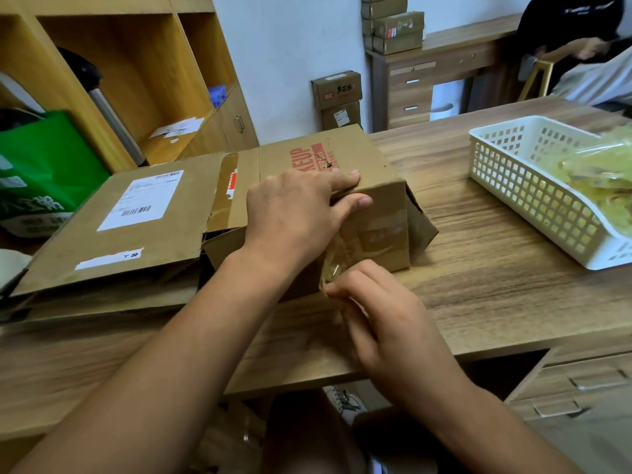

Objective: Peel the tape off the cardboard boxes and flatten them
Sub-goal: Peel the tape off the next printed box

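A brown cardboard box (372,159) with red print stands on the wooden desk, its left flaps open. My left hand (294,210) grips its near top edge, fingers on top and thumb on the front face. My right hand (383,309) pinches a strip of clear tape (333,261) that is partly lifted off the box's front face. More tape still lies flat across that face. Left of the box lies a flattened box (113,230) with a white shipping label.
A white plastic basket (513,186) holding crumpled tape sits at the right on the desk (496,268). A green bag (44,172) and wooden shelves stand at the left. More boxes are stacked by the far wall. Another person sits at the far right.
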A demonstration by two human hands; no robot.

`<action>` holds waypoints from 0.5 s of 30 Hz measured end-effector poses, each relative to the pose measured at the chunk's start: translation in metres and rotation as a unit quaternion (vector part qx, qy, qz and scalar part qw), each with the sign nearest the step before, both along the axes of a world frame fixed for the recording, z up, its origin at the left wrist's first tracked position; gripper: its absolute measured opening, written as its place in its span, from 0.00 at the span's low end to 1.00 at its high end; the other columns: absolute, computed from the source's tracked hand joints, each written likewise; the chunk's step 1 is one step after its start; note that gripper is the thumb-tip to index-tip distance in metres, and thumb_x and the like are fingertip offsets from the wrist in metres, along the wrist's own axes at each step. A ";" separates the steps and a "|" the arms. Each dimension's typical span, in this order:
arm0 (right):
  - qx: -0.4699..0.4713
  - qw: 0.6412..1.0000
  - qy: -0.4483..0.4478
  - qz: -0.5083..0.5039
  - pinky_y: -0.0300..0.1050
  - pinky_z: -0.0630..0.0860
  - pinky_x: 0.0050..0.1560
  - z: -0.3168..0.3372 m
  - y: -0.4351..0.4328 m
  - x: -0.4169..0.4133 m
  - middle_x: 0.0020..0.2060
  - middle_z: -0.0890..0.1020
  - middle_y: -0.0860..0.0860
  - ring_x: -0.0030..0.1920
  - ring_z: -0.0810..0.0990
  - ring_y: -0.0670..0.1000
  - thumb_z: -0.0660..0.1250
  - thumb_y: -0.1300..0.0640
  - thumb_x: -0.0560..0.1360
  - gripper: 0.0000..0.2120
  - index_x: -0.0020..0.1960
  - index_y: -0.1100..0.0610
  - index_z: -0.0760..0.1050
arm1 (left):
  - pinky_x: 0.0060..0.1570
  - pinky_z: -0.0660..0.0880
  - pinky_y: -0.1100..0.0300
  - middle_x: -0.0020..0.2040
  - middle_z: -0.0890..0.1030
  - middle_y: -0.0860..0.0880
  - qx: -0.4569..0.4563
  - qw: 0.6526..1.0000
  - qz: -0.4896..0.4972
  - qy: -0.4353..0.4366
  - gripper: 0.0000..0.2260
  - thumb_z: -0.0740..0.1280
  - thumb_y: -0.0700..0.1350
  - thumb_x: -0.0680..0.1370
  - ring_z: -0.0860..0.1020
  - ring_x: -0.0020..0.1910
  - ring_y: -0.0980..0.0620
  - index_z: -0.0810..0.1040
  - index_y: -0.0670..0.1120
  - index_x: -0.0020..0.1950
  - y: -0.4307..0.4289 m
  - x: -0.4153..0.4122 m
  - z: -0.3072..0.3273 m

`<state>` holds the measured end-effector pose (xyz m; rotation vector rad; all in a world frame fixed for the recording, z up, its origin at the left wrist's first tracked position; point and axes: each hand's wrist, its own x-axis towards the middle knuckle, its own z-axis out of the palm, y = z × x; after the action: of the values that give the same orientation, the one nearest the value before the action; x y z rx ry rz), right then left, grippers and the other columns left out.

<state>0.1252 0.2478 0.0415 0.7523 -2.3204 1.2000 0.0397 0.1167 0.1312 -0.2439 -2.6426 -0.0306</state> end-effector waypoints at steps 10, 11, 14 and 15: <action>-0.113 0.992 -0.021 0.046 0.47 0.79 0.55 0.022 0.009 0.002 0.51 0.79 0.46 0.55 0.80 0.47 0.68 0.63 0.76 0.08 0.52 0.53 0.80 | 0.52 0.71 0.53 0.65 0.81 0.54 -0.001 0.999 -0.016 -0.037 0.22 0.59 0.73 0.75 0.78 0.63 0.45 0.71 0.73 0.68 -0.011 -0.001 0.010; -0.141 0.989 -0.040 0.034 0.45 0.79 0.55 0.026 0.018 -0.004 0.50 0.80 0.45 0.54 0.81 0.48 0.68 0.61 0.77 0.07 0.51 0.51 0.81 | 0.53 0.71 0.53 0.67 0.80 0.56 0.000 0.999 -0.021 -0.040 0.21 0.60 0.72 0.76 0.78 0.64 0.46 0.70 0.73 0.68 -0.013 0.002 0.010; -0.175 0.980 -0.086 0.025 0.38 0.79 0.51 0.037 0.038 -0.009 0.46 0.84 0.44 0.50 0.83 0.46 0.69 0.61 0.79 0.07 0.51 0.49 0.81 | 0.50 0.68 0.55 0.70 0.75 0.63 0.017 0.997 -0.036 -0.059 0.19 0.60 0.68 0.79 0.76 0.66 0.49 0.67 0.75 0.70 -0.020 0.007 0.008; -0.188 0.977 -0.094 0.020 0.35 0.78 0.50 0.040 0.043 -0.009 0.45 0.85 0.44 0.49 0.84 0.45 0.69 0.62 0.78 0.08 0.51 0.49 0.81 | 0.50 0.68 0.56 0.70 0.73 0.66 0.028 0.997 -0.042 -0.063 0.18 0.60 0.67 0.79 0.75 0.67 0.50 0.67 0.75 0.70 -0.022 0.008 0.006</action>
<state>0.1162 0.2913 0.0815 0.5706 -2.1283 1.7304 0.0476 0.0949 0.1375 -0.3437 -2.7505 -0.1509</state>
